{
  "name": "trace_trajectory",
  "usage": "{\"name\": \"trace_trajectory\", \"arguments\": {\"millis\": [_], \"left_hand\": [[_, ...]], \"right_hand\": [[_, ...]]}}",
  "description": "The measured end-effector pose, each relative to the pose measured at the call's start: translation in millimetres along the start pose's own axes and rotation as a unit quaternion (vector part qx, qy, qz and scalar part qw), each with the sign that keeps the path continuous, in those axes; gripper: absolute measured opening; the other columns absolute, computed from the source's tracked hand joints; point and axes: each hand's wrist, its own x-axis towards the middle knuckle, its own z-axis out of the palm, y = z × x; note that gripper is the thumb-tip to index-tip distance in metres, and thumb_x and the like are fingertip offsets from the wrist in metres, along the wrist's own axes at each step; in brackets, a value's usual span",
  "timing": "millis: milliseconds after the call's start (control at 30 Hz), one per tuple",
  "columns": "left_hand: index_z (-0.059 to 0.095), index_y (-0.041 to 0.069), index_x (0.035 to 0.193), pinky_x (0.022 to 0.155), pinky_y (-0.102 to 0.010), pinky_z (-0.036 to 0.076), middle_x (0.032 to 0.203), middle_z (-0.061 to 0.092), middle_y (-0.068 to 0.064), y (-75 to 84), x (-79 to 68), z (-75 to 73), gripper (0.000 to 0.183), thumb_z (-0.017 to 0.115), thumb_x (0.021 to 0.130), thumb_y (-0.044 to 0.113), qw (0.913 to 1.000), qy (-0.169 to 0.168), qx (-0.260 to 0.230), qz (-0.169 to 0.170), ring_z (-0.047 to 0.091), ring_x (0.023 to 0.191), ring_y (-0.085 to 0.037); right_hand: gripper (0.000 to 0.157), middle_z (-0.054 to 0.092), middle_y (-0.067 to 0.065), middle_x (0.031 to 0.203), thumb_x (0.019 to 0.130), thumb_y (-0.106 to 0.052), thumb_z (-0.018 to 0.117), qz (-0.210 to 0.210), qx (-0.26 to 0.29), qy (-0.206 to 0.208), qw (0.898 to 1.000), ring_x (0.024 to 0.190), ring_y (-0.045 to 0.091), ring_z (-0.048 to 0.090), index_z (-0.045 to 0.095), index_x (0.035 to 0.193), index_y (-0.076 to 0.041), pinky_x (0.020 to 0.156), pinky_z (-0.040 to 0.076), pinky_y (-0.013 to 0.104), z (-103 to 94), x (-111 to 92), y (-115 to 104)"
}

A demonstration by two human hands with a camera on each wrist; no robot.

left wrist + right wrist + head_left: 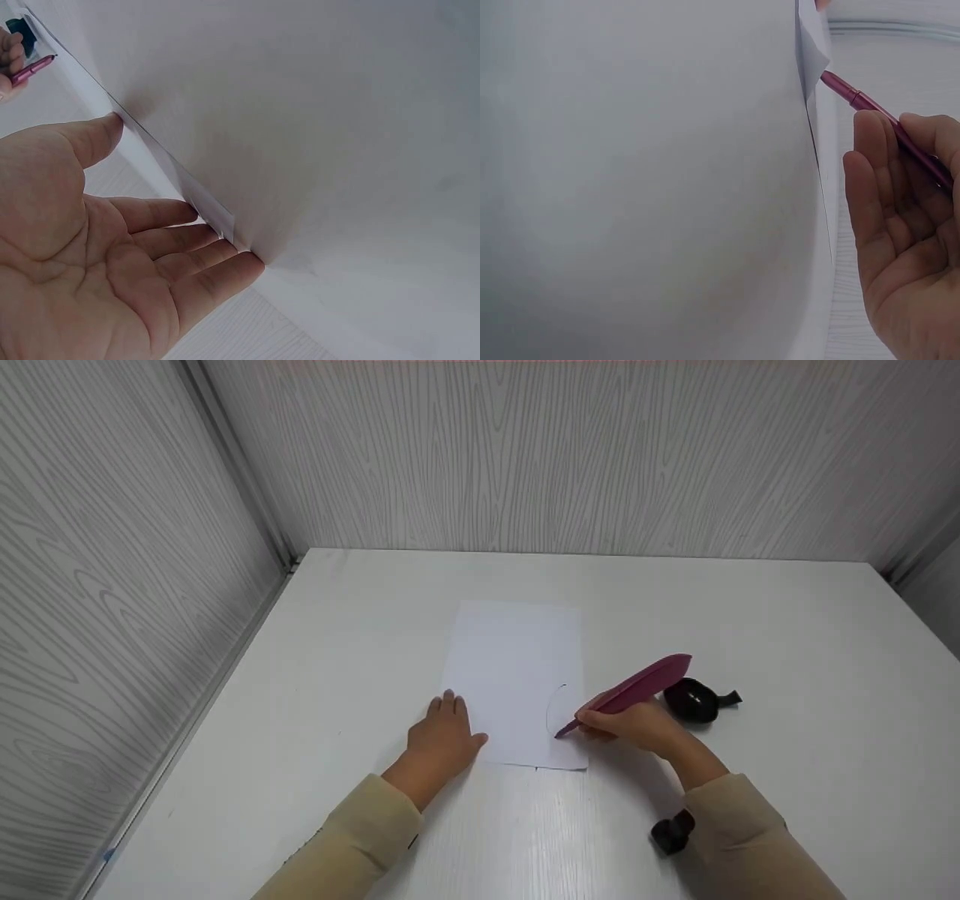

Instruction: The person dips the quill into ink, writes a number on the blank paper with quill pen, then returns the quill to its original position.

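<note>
A sheet of white paper (510, 660) lies on the white table, with a thin curved line drawn on its lower right part. My right hand (634, 724) pinches a dark pink feather-shaped pen (652, 682), its tip touching the sheet at the lower end of that line. In the right wrist view, the pen's slim barrel (855, 97) runs between thumb and fingers of the right hand (915, 232). My left hand (442, 739) rests with straight fingers on the sheet's lower left edge. The left wrist view shows its palm (52, 232) and fingertips against the paper's edge.
A glossy black rounded object (691, 701) with a short tab lies just right of my right hand. A smaller black object (673, 834) sits by the right sleeve (739, 814). Wood-grain panels (495, 457) stand behind and at the sides of the table (360, 622).
</note>
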Motion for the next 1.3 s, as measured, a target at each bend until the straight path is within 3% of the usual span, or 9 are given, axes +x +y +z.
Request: {"name": "trace_trajectory", "arguments": {"millis": [200,700,967,1300], "left_hand": [[0.028,-0.009,0.145,0.099,-0.048,0.039,0.151,0.025,-0.023,0.6,-0.6,0.2,0.073,0.052,0.097,0.041,1.0000,0.006,0.001,0.002,0.024,0.139,-0.035],[0.029,-0.008,0.145,0.098,-0.048,0.041,0.152,0.025,-0.022,1.4,0.7,0.5,0.073,0.052,0.097,0.042,1.0000,0.004,0.007,-0.002,0.024,0.139,-0.034],[0.028,-0.008,0.145,0.099,-0.048,0.039,0.152,0.024,-0.022,0.9,-1.2,-1.2,0.073,0.053,0.097,0.041,1.0000,0.001,0.001,-0.002,0.023,0.140,-0.034],[0.030,-0.008,0.144,0.099,-0.049,0.040,0.151,0.027,-0.022,0.6,-0.6,0.6,0.072,0.055,0.096,0.040,0.9999,0.014,-0.001,0.001,0.025,0.139,-0.034]], "right_hand": [[0.031,0.072,0.008,0.085,0.086,-0.028,0.073,-0.004,0.011,-0.012,1.000,0.078,0.015,0.068,0.071,0.098,0.001,0.073,0.054,0.030,-4.6,-2,4],[0.025,0.070,0.007,0.082,0.085,-0.025,0.073,0.016,-0.013,0.030,0.999,0.073,0.015,0.063,0.071,0.096,-0.002,0.069,0.052,0.029,-13.6,-8,6],[0.028,0.071,0.010,0.086,0.086,-0.022,0.073,0.019,0.022,0.041,0.999,0.079,0.018,0.069,0.070,0.099,0.002,0.073,0.055,0.032,-17.4,-6,8],[0.028,0.071,0.008,0.085,0.087,-0.024,0.072,0.019,0.007,0.066,0.998,0.077,0.015,0.067,0.069,0.101,0.001,0.070,0.054,0.028,-19.8,-6,8]]}}
